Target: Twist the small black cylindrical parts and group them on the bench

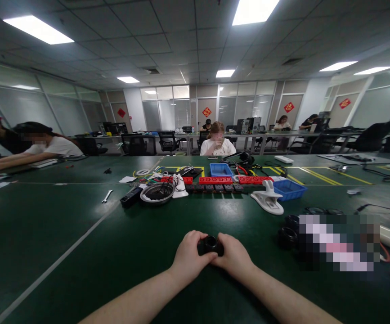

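Close in front of me, both hands grip a small black round part (pixel 211 242) with a dark circular opening facing up. My left hand (pixel 190 249) is closed on its left side, thumb along the near edge. From the right, my right hand (pixel 232 253) holds the same part, fingers curled around it. The two thumbs come close together at the front. My fingers hide the lower part of it, and its exact kind does not show. Larger black ring-shaped parts (pixel 287 237) lie to the right of my right hand on the green table (pixel 141 270).
Across the middle stand a round metal dish (pixel 157 201) with cables, red power strips (pixel 215 180), a white clamp base (pixel 269 198) and blue trays (pixel 288 190). A wrench (pixel 107 196) lies left. People sit across the table and at the left. A blurred patch covers items at right.
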The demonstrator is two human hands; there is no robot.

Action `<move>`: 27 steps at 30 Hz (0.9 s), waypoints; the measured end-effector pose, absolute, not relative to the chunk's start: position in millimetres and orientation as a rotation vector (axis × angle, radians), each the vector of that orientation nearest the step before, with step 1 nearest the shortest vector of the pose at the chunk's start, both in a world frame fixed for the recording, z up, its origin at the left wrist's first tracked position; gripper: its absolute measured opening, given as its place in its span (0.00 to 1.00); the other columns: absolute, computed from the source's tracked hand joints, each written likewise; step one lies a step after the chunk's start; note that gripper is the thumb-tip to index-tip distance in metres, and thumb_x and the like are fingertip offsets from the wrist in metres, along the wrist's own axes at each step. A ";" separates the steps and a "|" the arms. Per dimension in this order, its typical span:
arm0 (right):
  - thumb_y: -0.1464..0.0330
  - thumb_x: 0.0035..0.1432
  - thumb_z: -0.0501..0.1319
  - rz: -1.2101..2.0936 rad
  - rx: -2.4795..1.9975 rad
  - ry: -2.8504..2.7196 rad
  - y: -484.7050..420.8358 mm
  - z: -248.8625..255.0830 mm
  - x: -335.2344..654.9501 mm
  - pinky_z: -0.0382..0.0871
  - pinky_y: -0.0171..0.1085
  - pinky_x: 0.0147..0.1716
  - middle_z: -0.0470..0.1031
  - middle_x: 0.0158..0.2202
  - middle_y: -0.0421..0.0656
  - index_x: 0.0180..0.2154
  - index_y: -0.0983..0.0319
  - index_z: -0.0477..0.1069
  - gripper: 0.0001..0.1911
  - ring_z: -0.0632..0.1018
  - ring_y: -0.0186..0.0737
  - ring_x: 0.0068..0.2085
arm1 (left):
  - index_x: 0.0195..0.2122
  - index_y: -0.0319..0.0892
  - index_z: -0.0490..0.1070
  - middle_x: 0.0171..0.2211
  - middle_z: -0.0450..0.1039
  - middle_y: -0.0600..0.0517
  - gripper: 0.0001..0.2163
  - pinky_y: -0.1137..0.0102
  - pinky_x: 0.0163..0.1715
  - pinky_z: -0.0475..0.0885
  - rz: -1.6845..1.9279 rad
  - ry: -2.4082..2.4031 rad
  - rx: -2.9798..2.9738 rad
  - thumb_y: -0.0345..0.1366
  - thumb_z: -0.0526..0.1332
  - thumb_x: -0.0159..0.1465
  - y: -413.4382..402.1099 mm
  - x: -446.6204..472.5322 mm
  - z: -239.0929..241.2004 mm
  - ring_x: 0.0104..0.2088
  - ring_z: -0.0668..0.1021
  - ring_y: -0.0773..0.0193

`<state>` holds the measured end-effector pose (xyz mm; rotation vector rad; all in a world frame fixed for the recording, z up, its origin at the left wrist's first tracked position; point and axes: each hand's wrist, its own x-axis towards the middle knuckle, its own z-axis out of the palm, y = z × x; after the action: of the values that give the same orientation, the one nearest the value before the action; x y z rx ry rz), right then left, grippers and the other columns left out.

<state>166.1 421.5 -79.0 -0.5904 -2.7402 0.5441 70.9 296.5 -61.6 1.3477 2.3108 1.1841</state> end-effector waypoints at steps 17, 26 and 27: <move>0.69 0.40 0.65 1.278 -0.077 -2.734 450.6 -70.7 174.2 0.62 0.34 0.34 0.72 0.34 0.40 0.38 0.62 0.70 0.19 0.71 0.39 0.35 | 0.45 0.46 0.66 0.42 0.64 0.51 0.18 0.71 0.36 0.65 1.116 1.860 1.671 0.32 0.62 0.52 293.2 52.5 -57.9 0.41 0.67 0.61; 0.69 0.40 0.65 1.212 -0.118 -2.762 448.7 -71.5 174.0 0.62 0.33 0.33 0.71 0.32 0.39 0.35 0.63 0.71 0.16 0.70 0.37 0.33 | 0.47 0.46 0.64 0.43 0.64 0.50 0.20 0.70 0.36 0.67 1.115 1.889 1.658 0.35 0.62 0.53 293.5 53.4 -61.2 0.42 0.68 0.60; 0.69 0.40 0.65 1.199 -0.122 -2.768 448.6 -70.5 174.4 0.61 0.33 0.33 0.70 0.32 0.39 0.35 0.63 0.71 0.15 0.70 0.37 0.33 | 0.47 0.46 0.65 0.42 0.64 0.50 0.19 0.70 0.36 0.67 1.124 1.893 1.655 0.35 0.61 0.53 293.5 53.7 -61.3 0.42 0.68 0.60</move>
<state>174.4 448.6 -70.5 -0.1215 -2.7683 1.1994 53.7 293.5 -61.3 1.6554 1.8925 1.1236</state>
